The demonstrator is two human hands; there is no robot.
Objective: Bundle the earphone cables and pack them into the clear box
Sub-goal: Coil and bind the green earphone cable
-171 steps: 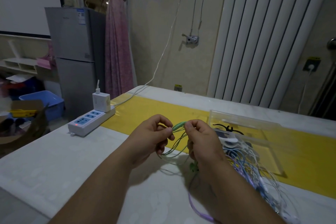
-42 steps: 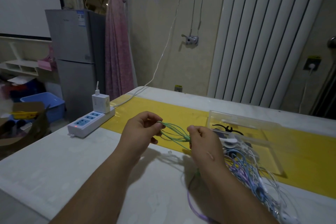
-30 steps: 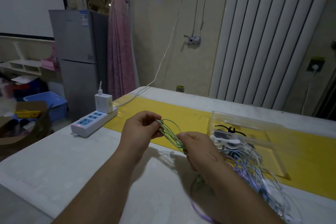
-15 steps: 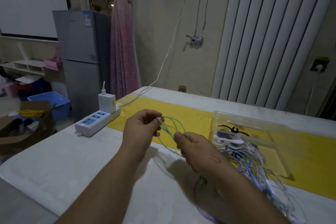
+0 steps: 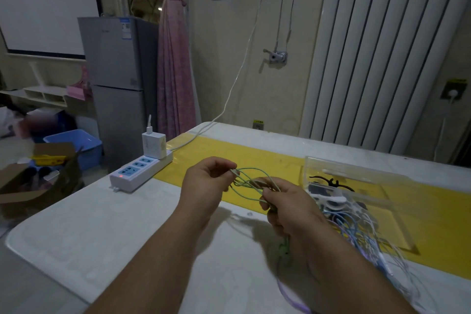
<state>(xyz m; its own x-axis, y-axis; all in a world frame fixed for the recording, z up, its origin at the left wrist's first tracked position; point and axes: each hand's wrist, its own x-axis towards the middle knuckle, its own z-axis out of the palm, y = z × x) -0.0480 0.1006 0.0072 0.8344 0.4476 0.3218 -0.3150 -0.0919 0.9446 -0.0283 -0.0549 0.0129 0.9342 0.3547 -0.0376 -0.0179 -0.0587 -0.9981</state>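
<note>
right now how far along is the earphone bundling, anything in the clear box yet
Done: a few white pieces lie in the clear box; whether they are bundles is unclear. In hand: the left hand and right hand pinch the green cable, looped between them. Left: the cable tangle, blue, purple and white, by the box.

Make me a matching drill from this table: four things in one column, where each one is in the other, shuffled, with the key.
Things
1 green cable
2 power strip
3 clear box
4 cable tangle

Places
A on the yellow strip, a black item inside
B pinched between the left hand and the right hand
C near the left edge of the table, charger plugged in
D heaped beside the right forearm

Pairs: 1-B, 2-C, 3-A, 4-D
</note>
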